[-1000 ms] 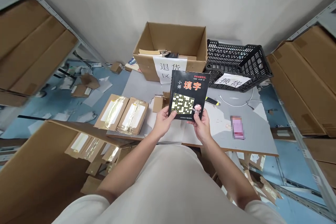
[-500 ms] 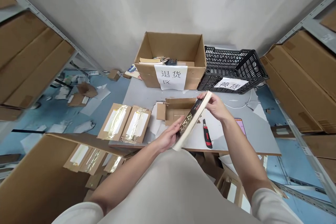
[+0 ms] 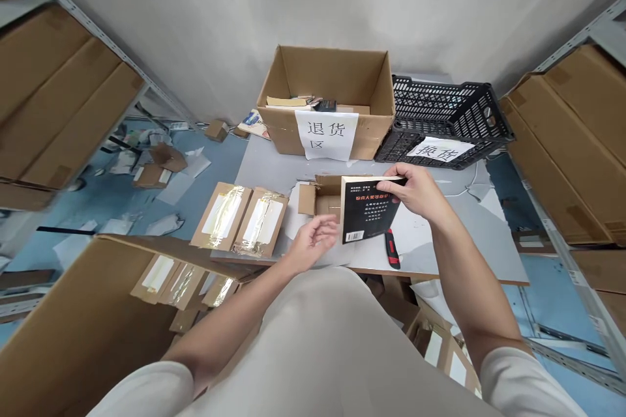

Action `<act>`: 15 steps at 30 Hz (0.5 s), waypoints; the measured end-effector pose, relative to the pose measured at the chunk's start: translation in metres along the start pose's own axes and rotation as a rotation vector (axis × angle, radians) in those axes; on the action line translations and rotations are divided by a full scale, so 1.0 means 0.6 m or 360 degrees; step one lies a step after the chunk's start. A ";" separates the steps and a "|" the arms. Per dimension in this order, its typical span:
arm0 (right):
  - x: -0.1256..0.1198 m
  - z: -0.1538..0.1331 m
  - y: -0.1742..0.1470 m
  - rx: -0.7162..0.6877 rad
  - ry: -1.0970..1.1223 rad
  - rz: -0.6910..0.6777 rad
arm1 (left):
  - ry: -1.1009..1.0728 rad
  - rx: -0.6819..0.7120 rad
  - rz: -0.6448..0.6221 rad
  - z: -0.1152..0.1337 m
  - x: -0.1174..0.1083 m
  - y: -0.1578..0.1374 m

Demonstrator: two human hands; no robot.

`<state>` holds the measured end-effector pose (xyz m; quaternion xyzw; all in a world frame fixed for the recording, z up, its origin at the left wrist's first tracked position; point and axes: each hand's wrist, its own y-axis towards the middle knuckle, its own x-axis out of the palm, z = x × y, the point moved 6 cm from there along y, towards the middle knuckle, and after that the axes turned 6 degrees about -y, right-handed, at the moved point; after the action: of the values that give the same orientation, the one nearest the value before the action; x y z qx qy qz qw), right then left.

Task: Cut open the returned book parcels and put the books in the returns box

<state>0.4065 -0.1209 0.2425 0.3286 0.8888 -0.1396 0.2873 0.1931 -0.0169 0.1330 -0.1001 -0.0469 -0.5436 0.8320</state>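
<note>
The black book (image 3: 369,215) is held above the bench (image 3: 274,169), tilted, back cover facing the person. Its long axis runs from the top edge, raised at the far end, down to the barcode end, which points near; the lines of print climb slightly toward the right. Pale page edges show along the top and left side.

The fingers of the right hand (image 3: 415,190) grip the book at its top right corner, thumb across the back cover. The left hand (image 3: 313,244) is just left of the book, its fingers loosely curled and holding nothing.

Beyond the book, a small open carton (image 3: 307,201) sits on the bench. At the far side, a large cardboard box (image 3: 278,133) holds books (image 3: 288,103); right of it stands a black crate (image 3: 452,114). At the near left, a big open carton (image 3: 53,326) contains taped parcels (image 3: 155,278).
</note>
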 end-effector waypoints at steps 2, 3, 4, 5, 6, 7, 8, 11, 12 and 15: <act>-0.002 -0.014 -0.005 -0.0022 -0.0029 0.0003 | 0.0207 0.0081 0.0049 0.002 -0.005 0.006; -0.002 -0.019 -0.006 -0.0032 -0.0014 -0.0009 | 0.0345 0.0126 0.0154 0.005 -0.012 0.010; -0.001 -0.023 -0.006 -0.0038 0.0021 -0.0027 | 0.0480 0.0170 0.0257 0.008 -0.019 0.013; 0.000 -0.025 -0.006 -0.0042 0.0071 -0.0047 | 0.0582 0.0202 0.0315 0.010 -0.022 0.017; 0.002 -0.025 -0.006 -0.0042 0.0129 -0.0064 | 0.0630 0.0208 0.0307 0.009 -0.022 0.020; 0.003 -0.024 -0.005 -0.0036 0.0185 -0.0075 | 0.0617 0.0188 0.0242 0.004 -0.019 0.022; 0.005 -0.021 -0.004 -0.0024 0.0234 -0.0077 | 0.0555 0.0147 0.0155 -0.003 -0.014 0.022; 0.004 -0.010 -0.003 -0.0015 0.0353 -0.0061 | 0.0173 -0.0020 0.0116 -0.027 -0.011 0.013; 0.003 -0.007 -0.003 -0.0036 0.0389 -0.0078 | 0.0022 -0.0065 0.0176 -0.034 -0.013 0.008; 0.002 0.006 -0.002 -0.0117 0.0447 -0.0192 | -0.0312 -0.0188 0.0284 -0.050 -0.013 -0.006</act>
<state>0.4065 -0.1225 0.2391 0.2803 0.9429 -0.0765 0.1631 0.1859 -0.0181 0.1029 -0.2053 -0.0869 -0.4568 0.8612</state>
